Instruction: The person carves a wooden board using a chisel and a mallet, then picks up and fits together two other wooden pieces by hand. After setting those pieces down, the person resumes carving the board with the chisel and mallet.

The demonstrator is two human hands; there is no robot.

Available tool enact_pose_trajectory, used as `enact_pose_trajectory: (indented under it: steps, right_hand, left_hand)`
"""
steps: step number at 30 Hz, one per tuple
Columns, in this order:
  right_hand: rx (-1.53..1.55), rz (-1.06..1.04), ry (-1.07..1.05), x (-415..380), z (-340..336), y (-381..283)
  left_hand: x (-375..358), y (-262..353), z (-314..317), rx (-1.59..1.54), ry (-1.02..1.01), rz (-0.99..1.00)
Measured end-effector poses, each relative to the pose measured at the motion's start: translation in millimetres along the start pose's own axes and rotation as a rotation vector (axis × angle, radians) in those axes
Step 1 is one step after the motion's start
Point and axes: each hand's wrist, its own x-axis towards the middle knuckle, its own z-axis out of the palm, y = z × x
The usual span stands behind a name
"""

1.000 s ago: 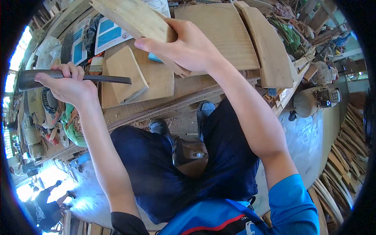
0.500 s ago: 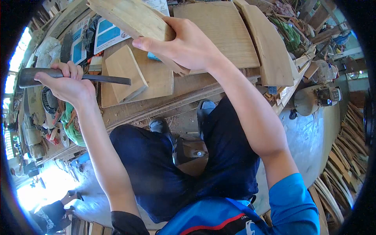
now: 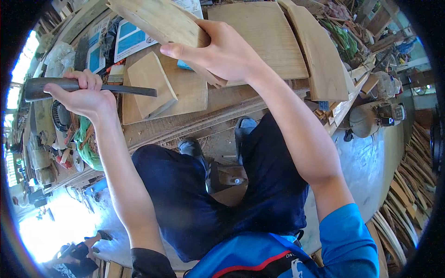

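Note:
My left hand [image 3: 85, 95] is closed round the dark handle of a chisel [image 3: 132, 90], whose flat metal blade points right above the boards. My right hand [image 3: 222, 51] grips a thick wooden block [image 3: 160, 21] near its lower right end, thumb on the near face, and the block slants up to the left. A smaller angled piece of wood [image 3: 149, 83] lies beneath the chisel tip, resting on a flat board [image 3: 193, 95]. A bit of light blue [image 3: 184, 65] shows just under the block.
A wide board [image 3: 259, 37] and a curved plank [image 3: 320, 55] lie at the bench's right. Blue-and-white printed sheets [image 3: 132, 39] are behind the chisel. Green plastic [image 3: 88, 148] hangs at left. A tank-like machine [image 3: 366, 121] stands right; another person [image 3: 76, 257] is at lower left.
Both hands keep their holds and stay almost in place; the whole view has shifted slightly. At lower left, the other person's leg and foot have moved to the right.

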Motion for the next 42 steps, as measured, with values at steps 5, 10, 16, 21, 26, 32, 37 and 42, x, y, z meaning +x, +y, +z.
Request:
enact_pose_trajectory:
  steps: [5, 10, 16, 21, 26, 32, 37, 42]
  right_hand:
    - [-0.082, -0.018, -0.033, 0, -1, 3]
    - [-0.087, -0.032, -0.041, 1, 0, 2]
    - [-0.073, -0.042, -0.045, 2, 3, 3]
    - [-0.136, -0.032, -0.058, 4, 2, -13]
    - [-0.302, -0.225, -0.018, 28, -10, -96]
    - [-0.607, -0.47, -0.172, 46, -10, -219]
    - [-0.848, -0.414, -0.379, 51, 13, -247]
    - [-0.938, -0.376, -0.435, 45, 23, -250]
  left_hand:
    - [-2, 1, 0, -0.01, -0.008, -0.001]
    - [-4, 1, 1, 0.011, -0.003, 0.015]
    - [-8, 6, 6, -0.035, -0.003, -0.048]
    - [-10, 3, 6, -0.048, -0.038, -0.055]
    - [-5, 3, 7, -0.061, 0.043, -0.076]
    - [-9, 0, 7, -0.107, -0.02, -0.064]
    - [-17, -2, 7, -0.132, -0.052, 0.038]
    - [-17, -10, 8, -0.118, -0.099, 0.049]
